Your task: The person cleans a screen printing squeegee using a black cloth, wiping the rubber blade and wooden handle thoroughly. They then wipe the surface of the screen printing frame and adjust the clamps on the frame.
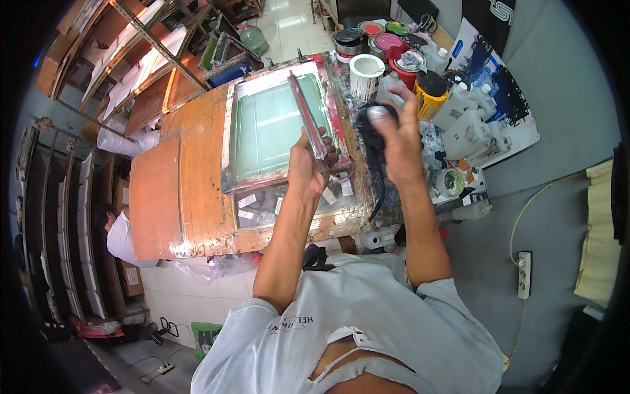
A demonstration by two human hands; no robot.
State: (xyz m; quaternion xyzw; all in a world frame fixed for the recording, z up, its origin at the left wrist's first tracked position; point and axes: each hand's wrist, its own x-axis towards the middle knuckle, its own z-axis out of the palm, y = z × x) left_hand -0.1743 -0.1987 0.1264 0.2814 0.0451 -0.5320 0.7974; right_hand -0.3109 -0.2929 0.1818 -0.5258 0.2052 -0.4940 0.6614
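Note:
My left hand (308, 164) is closed around the end of a long, narrow squeegee (306, 108) with reddish, stained sides. It tilts up over a framed printing screen (279, 125) with pale green mesh, which lies on the wooden table. Right of the screen, my right hand (405, 141) is raised and slightly blurred, its thumb and forefinger apart. A crumpled black cloth (371, 141) sits just beside and below the thumb; whether the hand touches it is unclear. Small white labels (247, 200) lie near the screen's near edge.
Paint tins, a white bucket (366, 77), a yellow tub (431, 95) and several plastic jugs (467, 133) crowd the table's right side. Wooden boards (155, 197) cover its left. A shelving rack (147, 36) stands behind; another person's white sleeve (121, 238) shows at left.

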